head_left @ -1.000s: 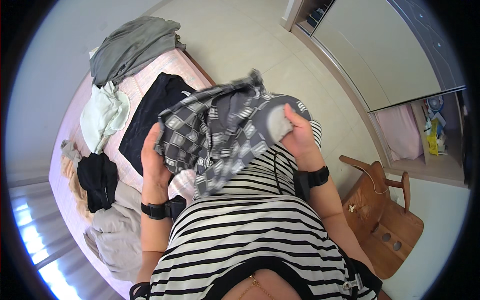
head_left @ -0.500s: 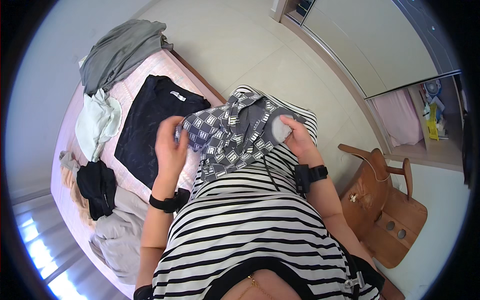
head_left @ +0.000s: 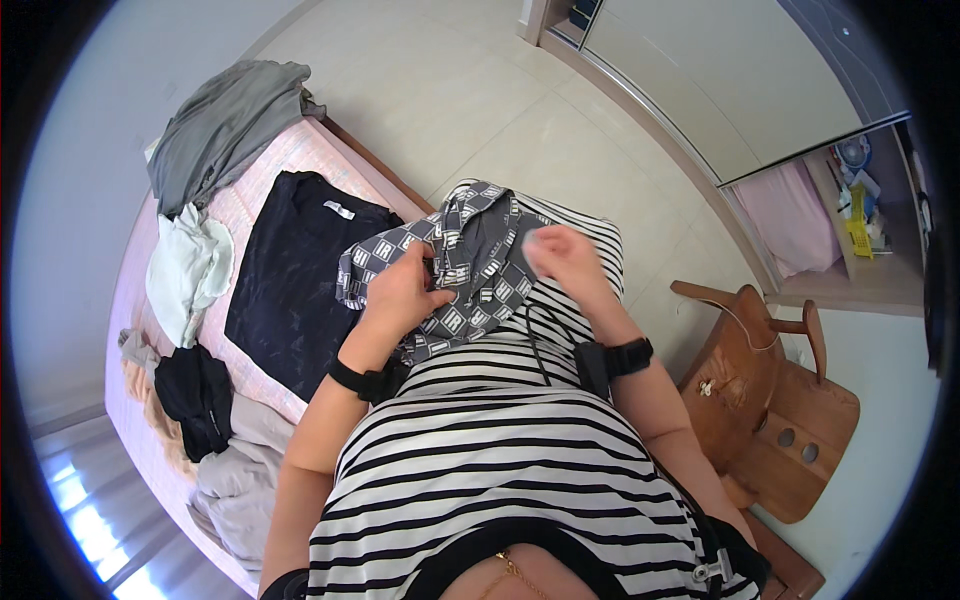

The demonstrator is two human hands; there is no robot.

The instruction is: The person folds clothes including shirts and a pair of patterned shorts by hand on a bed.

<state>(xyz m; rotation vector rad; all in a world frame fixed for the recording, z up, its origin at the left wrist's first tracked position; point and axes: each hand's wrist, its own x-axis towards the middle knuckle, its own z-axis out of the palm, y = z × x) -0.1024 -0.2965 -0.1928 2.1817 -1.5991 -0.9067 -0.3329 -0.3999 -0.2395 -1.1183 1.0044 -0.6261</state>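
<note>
Shifted inward since the earlier frame: left hand and right hand, both now at the grey patterned garment lying across the striped clothing. Left to right: black shirt spread on the pink bed; left hand on the garment, thumb and fingers slightly parted, pinch unclear; right hand at its right edge, fingers curled, blurred, cannot tell if holding; wooden chair well apart.
</note>
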